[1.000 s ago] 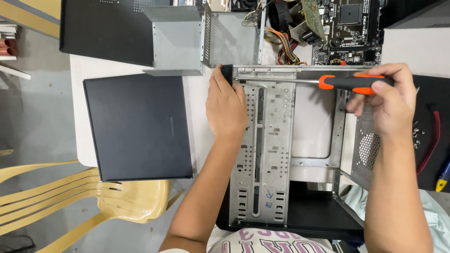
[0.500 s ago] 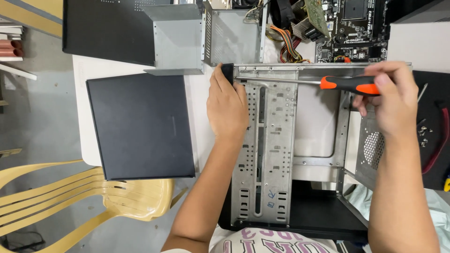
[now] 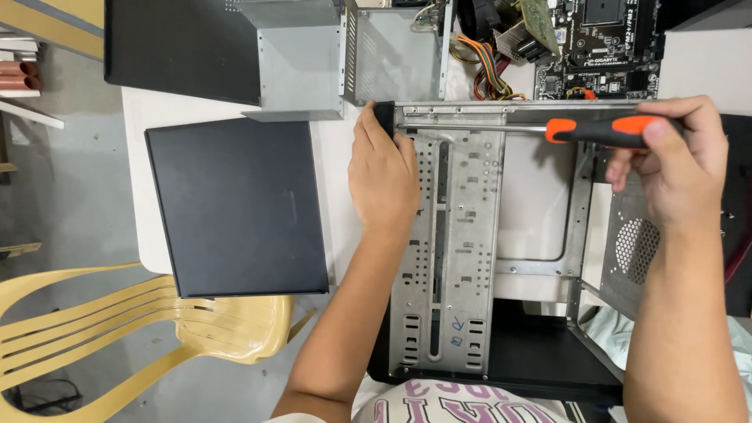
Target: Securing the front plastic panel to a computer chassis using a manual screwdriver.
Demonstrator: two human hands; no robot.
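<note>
Bare metal of an opened computer case (image 3: 462,251) lies flat on the white tabletop (image 3: 145,196), its frame facing up so the inside edges can be reached. Left hand (image 3: 382,176) rests palm-down on the frame's upper left corner, fingers loosely curled over the edge by a small black part, seemingly to brace the case; it grips nothing fully. Right hand (image 3: 674,168) is closed around the orange-and-black handle of a screwdriver (image 3: 540,129), whose long shaft runs level along the top rail toward that corner. Beside the case lies its removed black side panel (image 3: 235,207), with a motherboard (image 3: 603,43) beyond and a yellow plastic chair (image 3: 157,329) alongside.
</note>
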